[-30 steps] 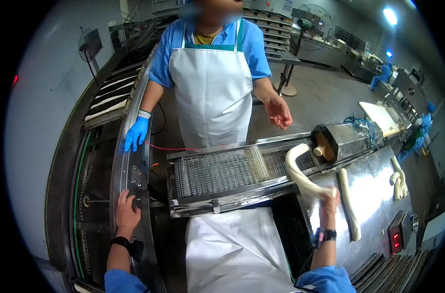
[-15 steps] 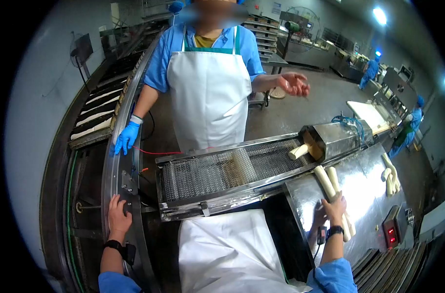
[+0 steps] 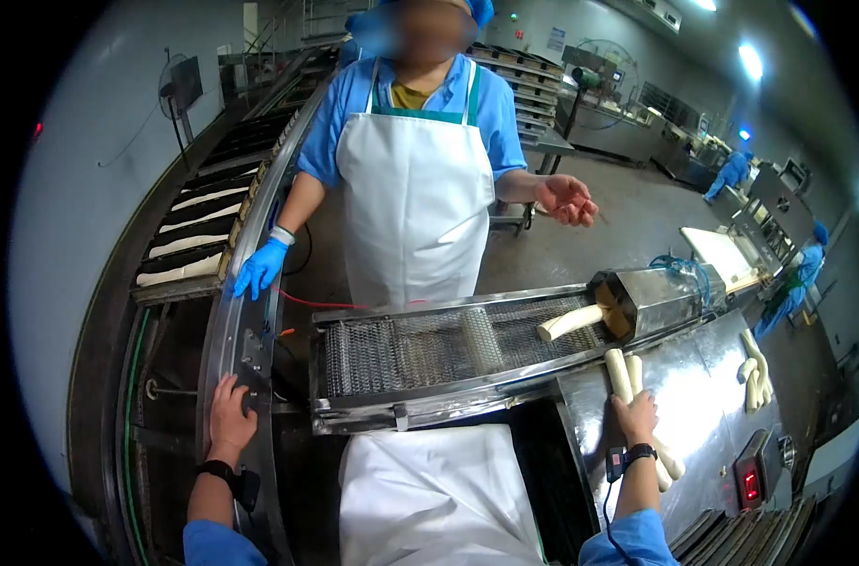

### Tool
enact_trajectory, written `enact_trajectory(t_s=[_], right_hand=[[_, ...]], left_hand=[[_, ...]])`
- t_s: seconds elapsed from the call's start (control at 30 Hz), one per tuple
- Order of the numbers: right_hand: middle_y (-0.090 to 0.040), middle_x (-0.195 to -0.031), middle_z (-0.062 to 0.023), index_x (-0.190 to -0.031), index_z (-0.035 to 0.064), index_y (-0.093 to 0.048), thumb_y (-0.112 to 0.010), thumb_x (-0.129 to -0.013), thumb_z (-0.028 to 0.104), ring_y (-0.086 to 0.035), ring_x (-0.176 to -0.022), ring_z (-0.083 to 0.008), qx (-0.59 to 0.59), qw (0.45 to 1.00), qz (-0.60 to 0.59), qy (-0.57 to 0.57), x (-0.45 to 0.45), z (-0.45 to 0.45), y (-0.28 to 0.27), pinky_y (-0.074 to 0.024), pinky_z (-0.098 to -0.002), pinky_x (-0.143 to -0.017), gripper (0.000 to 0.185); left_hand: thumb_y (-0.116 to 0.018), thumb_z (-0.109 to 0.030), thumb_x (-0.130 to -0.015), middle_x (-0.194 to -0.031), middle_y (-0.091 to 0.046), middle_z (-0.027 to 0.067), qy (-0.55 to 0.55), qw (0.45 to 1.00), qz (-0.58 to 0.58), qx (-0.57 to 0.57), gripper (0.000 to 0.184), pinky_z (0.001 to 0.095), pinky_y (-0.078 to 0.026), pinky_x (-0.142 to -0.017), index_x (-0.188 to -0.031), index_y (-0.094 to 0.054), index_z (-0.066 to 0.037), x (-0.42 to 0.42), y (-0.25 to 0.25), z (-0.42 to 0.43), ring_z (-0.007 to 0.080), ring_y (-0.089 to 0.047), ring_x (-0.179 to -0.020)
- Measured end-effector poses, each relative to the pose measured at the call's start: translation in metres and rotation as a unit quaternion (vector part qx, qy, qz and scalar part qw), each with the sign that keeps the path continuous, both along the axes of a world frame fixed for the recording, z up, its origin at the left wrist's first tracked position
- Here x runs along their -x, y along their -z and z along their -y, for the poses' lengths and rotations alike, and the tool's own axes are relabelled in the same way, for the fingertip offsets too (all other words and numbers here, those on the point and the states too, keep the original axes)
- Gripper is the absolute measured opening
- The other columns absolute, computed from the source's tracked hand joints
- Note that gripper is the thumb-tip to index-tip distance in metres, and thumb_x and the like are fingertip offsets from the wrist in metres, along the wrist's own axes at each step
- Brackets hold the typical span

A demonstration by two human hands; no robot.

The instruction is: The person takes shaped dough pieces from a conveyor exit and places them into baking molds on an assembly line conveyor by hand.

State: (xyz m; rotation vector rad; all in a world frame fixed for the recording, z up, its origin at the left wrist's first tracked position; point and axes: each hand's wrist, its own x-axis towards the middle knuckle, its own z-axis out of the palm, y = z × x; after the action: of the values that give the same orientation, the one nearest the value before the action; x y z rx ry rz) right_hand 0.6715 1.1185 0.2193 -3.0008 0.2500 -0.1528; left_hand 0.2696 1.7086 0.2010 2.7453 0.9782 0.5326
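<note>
My left hand rests on the metal rail at the left, its fingers apart and holding nothing. On the steel table, my right hand lies over two long pale dough ropes placed side by side. Its fingers are spread on top of them, and it covers their middle part. Another dough piece sticks out of the metal housing onto the mesh conveyor belt. Farther right on the table lie some shorter dough pieces.
A co-worker stands across the conveyor, a gloved hand on the rail and a bare hand raised. Filled trays stand at the left. A red-lit display and stacked trays are at lower right.
My right hand has brought a dough rope from over the belt down beside the other one on the table. More dough has come out of the housing. The co-worker's bare hand has risen.
</note>
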Motion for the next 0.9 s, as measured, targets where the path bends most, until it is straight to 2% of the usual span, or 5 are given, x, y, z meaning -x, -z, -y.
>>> enact_trajectory(t_s=[0.37, 0.6, 0.73, 0.83, 0.9], right_hand=[[-0.062, -0.107, -0.0259, -0.107, -0.0009, -0.055, -0.06, -0.082, 0.058, -0.058, -0.104, -0.0422, -0.022, 0.999, -0.031, 0.03, -0.008, 0.003, -0.004, -0.0443, -0.0494, -0.089, 0.064], [-0.062, -0.109, -0.0241, -0.107, 0.0032, -0.055, -0.055, -0.088, 0.054, -0.057, -0.104, -0.0435, -0.048, 0.997, -0.029, 0.044, -0.026, 0.019, 0.011, -0.044, -0.0497, -0.089, 0.054], [-0.058, -0.116, -0.0207, -0.123, 0.0076, -0.05, -0.051, -0.091, 0.05, -0.055, -0.107, -0.042, -0.059, 0.998, -0.028, -0.014, -0.016, 0.038, 0.011, -0.0415, -0.056, -0.091, 0.053], [-0.052, -0.131, -0.0199, -0.145, 0.0111, -0.032, -0.057, -0.088, 0.048, -0.045, -0.124, -0.039, -0.017, 0.996, -0.092, -0.014, 0.03, 0.038, -0.019, -0.0284, -0.0647, -0.102, 0.072], [-0.041, -0.143, -0.0157, -0.146, 0.0062, -0.028, -0.061, -0.084, 0.049, -0.037, -0.132, -0.0357, 0.014, 0.995, -0.094, 0.018, 0.066, 0.057, -0.023, -0.0217, -0.0677, -0.105, 0.082]], left_hand=[[-0.064, 0.0, -0.067, -0.133, -0.047, 0.0177, 0.004, 1.0, 0.002, -0.003, 0.036, 0.041, -0.033, -0.11, -0.103, -0.06, -0.001, -0.003, 0.001, -0.002, 0.0343, -0.036, -0.133], [-0.063, 0.0, -0.067, -0.133, -0.048, 0.0179, -0.006, 1.0, -0.005, 0.003, 0.034, 0.0415, -0.034, -0.109, -0.101, -0.061, 0.0, -0.006, -0.008, 0.002, 0.0339, -0.036, -0.133], [-0.064, -0.001, -0.068, -0.133, -0.048, 0.0178, 0.008, 1.0, 0.0, 0.002, 0.033, 0.0414, -0.034, -0.11, -0.101, -0.061, -0.001, -0.002, 0.005, -0.011, 0.0336, -0.036, -0.134], [-0.063, -0.001, -0.069, -0.134, -0.048, 0.0178, -0.001, 1.0, -0.008, 0.012, 0.033, 0.0414, -0.033, -0.11, -0.102, -0.061, -0.001, 0.001, 0.008, -0.015, 0.0335, -0.035, -0.134], [-0.063, -0.001, -0.069, -0.134, -0.048, 0.0175, -0.005, 1.0, -0.004, 0.006, 0.033, 0.0415, -0.033, -0.11, -0.102, -0.061, -0.001, 0.003, 0.009, -0.014, 0.0338, -0.035, -0.134]])
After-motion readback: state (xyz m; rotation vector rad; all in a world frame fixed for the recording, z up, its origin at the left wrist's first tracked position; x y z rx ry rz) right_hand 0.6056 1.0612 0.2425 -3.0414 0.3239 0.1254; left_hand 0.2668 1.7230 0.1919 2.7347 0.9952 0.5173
